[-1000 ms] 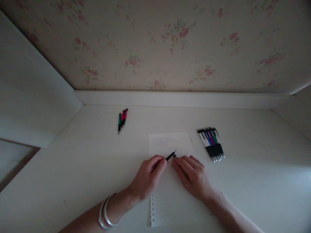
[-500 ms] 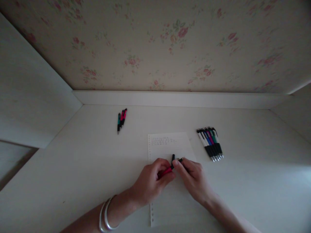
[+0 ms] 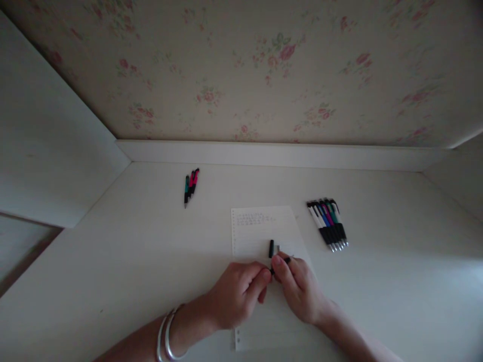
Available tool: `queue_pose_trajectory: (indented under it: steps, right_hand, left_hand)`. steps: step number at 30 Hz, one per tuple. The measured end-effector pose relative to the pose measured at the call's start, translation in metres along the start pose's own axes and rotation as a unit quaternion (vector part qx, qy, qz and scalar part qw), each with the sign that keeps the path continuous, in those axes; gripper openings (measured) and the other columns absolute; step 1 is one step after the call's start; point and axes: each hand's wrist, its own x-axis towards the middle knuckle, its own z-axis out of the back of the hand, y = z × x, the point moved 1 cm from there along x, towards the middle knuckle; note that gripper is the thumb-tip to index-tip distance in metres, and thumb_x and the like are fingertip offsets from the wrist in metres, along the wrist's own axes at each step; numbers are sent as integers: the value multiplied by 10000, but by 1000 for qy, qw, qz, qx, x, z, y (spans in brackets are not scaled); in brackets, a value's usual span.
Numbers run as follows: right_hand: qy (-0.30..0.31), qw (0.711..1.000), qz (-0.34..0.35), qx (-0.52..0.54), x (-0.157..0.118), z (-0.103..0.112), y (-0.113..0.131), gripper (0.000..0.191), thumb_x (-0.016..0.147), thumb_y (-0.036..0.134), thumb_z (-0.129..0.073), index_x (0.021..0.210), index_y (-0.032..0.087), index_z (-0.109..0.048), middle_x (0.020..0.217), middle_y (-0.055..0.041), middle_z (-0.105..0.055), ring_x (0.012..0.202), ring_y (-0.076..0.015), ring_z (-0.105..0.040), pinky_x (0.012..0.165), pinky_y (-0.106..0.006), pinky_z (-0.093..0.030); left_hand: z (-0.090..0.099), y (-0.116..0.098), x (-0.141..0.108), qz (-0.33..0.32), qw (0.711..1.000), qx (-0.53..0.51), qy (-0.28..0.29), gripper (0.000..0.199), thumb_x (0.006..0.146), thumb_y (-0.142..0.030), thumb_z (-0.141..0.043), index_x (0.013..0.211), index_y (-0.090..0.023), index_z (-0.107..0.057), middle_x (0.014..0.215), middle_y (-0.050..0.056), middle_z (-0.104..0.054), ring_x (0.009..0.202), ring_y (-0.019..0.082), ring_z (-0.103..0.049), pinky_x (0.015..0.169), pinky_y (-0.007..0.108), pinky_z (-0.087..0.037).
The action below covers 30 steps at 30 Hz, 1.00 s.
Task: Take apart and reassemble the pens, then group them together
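My left hand (image 3: 241, 294) is closed, its thumb and forefinger pinching a pen, most of which the fingers hide. Only a dark bit of the pen (image 3: 272, 271) shows between the two hands. The fingers of my right hand (image 3: 300, 286) meet that same spot, and a small black pen part (image 3: 288, 260) pokes out from them. Just beyond the fingertips a black pen grip (image 3: 271, 248) and a small silver pen tip (image 3: 279, 248) rest on the sheet of lined paper (image 3: 252, 239), which has handwriting at its top.
Several pens (image 3: 328, 224) with white, blue, purple and green barrels lie side by side to the right. At the back left lie a green pen (image 3: 186, 192) and two pink pens (image 3: 193, 182). White panels and a wall border the white desk (image 3: 151, 261).
Both hands have drawn a little toward me. My left hand has turned, so the pink barrel seen before is now hidden. The black grip and silver tip on the paper show more fully.
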Motion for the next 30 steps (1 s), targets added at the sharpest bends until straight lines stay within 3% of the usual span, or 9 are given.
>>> queue_pose_trajectory:
  steps: [4,9,12,15,19,22,26,30]
  right_hand:
    - [-4,998,-12,61,1,2,-2,462,1026,406,-387,650,191,-548,627,-5,-576,563,-117,-515,551,-232,-405]
    - [-55,980,-81,171,6,7,-9,294,885,469,-643,806,187,-627,616,13,-582,547,-118,-508,497,-222,-398]
    - [-52,963,-107,242,8,7,-12,320,827,474,-712,736,178,-628,550,26,-557,478,-95,-465,448,-209,-362]
    - [-46,951,-114,283,9,7,-11,301,819,457,-728,762,167,-672,603,-8,-624,488,-93,-485,455,-213,-381]
    - [-38,943,-116,309,7,9,-9,249,840,424,-721,847,175,-712,641,-19,-657,518,-91,-491,481,-211,-400]
    - [-38,943,-108,313,6,9,-11,216,842,400,-726,878,187,-720,662,-17,-662,542,-91,-501,495,-206,-413]
    - [-57,938,-96,327,9,9,-13,238,790,370,-781,957,213,-717,697,-1,-657,540,-87,-523,484,-195,-435]
    - [-61,942,-99,314,12,10,-11,174,781,350,-791,801,193,-719,646,1,-659,500,-77,-524,459,-183,-432]
  left_hand:
    - [1,-1,2,25,999,-33,-1,424,1027,-372,-378,734,-166,-604,626,-12,-581,586,105,-516,617,220,-386]
    - [-1,9,5,81,991,-100,-44,349,935,-480,-561,1061,-157,-606,650,-27,-569,574,114,-492,534,213,-360]
    - [-2,12,6,106,984,-135,-53,331,906,-476,-609,989,-158,-569,653,-20,-597,579,115,-519,535,208,-374]
    - [0,9,6,110,985,-124,-46,342,956,-476,-520,867,-155,-595,687,6,-625,555,105,-510,536,211,-377]
    - [4,3,6,97,992,-77,-37,478,1009,-478,-381,758,-154,-626,574,-28,-498,518,104,-461,529,218,-349]
    - [5,3,6,92,993,-65,-26,503,1022,-458,-345,688,-163,-578,581,-25,-495,543,107,-460,565,225,-352]
    - [3,6,6,91,993,-76,-23,459,1029,-435,-323,733,-173,-556,605,-24,-520,575,118,-480,604,233,-367]
    - [2,9,6,86,993,-73,-18,467,1030,-453,-321,736,-173,-552,627,-21,-532,587,116,-484,610,234,-362]
